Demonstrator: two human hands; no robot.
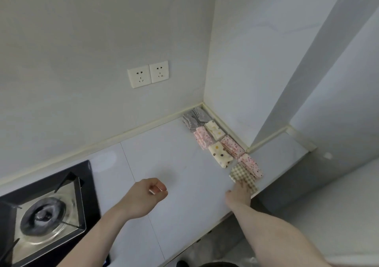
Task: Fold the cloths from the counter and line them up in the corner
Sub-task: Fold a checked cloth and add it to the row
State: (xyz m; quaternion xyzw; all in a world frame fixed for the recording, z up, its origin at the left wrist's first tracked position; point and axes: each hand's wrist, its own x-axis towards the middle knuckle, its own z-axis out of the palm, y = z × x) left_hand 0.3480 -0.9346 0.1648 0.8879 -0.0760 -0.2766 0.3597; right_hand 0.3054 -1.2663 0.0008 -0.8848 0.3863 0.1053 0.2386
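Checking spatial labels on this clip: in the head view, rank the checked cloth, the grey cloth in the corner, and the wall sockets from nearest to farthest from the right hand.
1. Checked cloth, under the right hand's fingertips at the counter's front edge.
2. Grey cloth, at the row's far end in the corner.
3. Wall sockets, up on the back wall, leftward.

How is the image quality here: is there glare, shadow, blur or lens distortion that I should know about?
Head view: soft, even light; a pale glare patch on the counter near the stove; a faint shadow beyond the left hand. The right hand on the checked cloth is slightly blurred. The wide-angle lens bends wall edges, and the wall sockets look tilted.
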